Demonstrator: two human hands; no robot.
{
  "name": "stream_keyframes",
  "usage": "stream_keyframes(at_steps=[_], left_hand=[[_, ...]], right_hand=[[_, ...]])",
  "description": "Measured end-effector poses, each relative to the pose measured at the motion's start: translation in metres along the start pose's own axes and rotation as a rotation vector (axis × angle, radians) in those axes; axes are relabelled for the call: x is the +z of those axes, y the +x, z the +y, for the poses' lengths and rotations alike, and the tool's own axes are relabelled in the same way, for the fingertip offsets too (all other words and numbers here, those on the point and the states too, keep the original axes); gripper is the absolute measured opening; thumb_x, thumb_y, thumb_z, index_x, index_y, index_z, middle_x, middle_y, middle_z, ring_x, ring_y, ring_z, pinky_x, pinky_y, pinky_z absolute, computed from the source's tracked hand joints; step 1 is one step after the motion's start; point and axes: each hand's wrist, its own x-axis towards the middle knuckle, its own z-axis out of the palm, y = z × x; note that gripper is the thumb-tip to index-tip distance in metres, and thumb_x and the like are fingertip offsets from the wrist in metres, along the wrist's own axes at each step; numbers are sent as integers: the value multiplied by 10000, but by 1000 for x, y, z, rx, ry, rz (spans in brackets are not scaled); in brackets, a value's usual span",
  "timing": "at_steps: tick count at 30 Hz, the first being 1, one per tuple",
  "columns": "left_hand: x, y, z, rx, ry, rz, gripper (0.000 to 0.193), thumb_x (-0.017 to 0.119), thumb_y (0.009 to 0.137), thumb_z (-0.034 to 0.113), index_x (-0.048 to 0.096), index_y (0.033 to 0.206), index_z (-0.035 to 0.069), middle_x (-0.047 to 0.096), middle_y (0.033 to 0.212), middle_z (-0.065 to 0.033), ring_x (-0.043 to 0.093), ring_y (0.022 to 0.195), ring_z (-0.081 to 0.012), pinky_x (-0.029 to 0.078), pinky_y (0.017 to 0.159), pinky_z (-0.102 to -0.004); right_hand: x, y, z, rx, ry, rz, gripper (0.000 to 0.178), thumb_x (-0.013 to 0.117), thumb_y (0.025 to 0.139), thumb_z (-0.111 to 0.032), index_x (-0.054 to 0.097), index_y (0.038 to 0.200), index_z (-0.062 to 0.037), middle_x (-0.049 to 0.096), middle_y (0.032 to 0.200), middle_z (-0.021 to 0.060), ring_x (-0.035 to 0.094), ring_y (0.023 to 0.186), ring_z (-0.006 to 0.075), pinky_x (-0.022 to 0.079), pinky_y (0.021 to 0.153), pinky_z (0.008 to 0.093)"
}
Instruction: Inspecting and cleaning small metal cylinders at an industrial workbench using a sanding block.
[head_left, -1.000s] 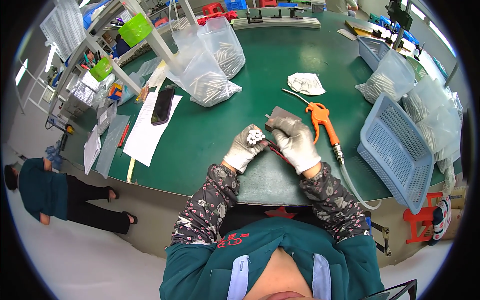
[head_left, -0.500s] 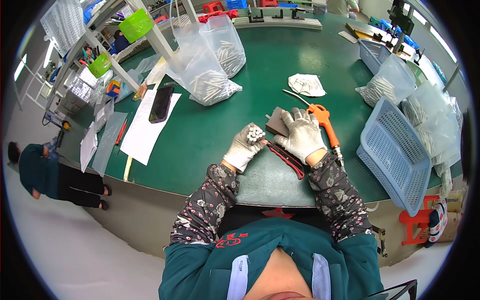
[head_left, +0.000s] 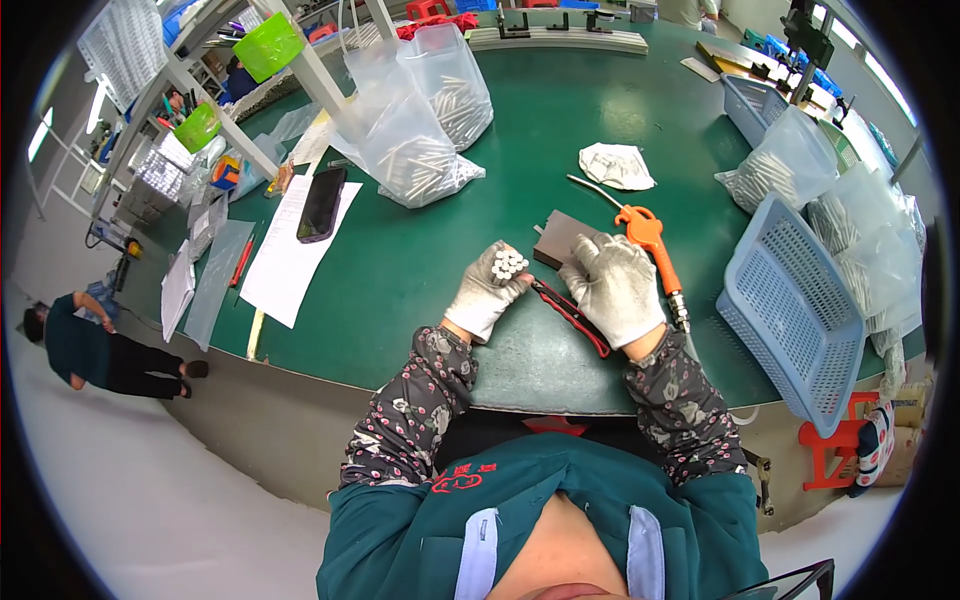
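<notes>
Both hands wear whitish work gloves with dirty grey patches. My left hand is closed round a bundle of short light metal rods, their round ends facing up. My right hand has bent fingers and grips the right end of a brown rectangular block lying on the table; the fingertips are partly hidden. Between the hands lies a red and black hand tool, a cutter or pliers by its shape. An orange air blow gun with a thin metal nozzle rests just right of my right hand.
A crumpled white cloth lies beyond the block. Clear bags of rods stand far left, more bags far right. A blue basket sits at the right edge. Papers and a phone are left; a person stands beyond.
My right hand has drawn back slightly to the right and nearer me, its fingers now more bent and less spread over the block. The left hand keeps its rods almost still.
</notes>
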Motion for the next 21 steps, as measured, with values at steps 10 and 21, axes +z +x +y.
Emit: stream_keyframes(at_steps=[10,21], left_hand=[[-4,2,1,3,-4,35,352,650,756,-84,507,1052,43,559,906,3,559,831,-80,500,757,-212],[-3,3,7,-56,-44,72,313,644,767,-79,502,1021,36,561,902,6,551,842,-83,484,775,-219]], right_hand=[[-23,-20,40,112,-97,57,55,589,748,-139,610,778,-98,587,699,98,595,701,289,471,620,396],[17,-4,15,27,-402,-286,81,560,676,-113,608,710,-57,604,682,97,617,687,254,466,584,367]])
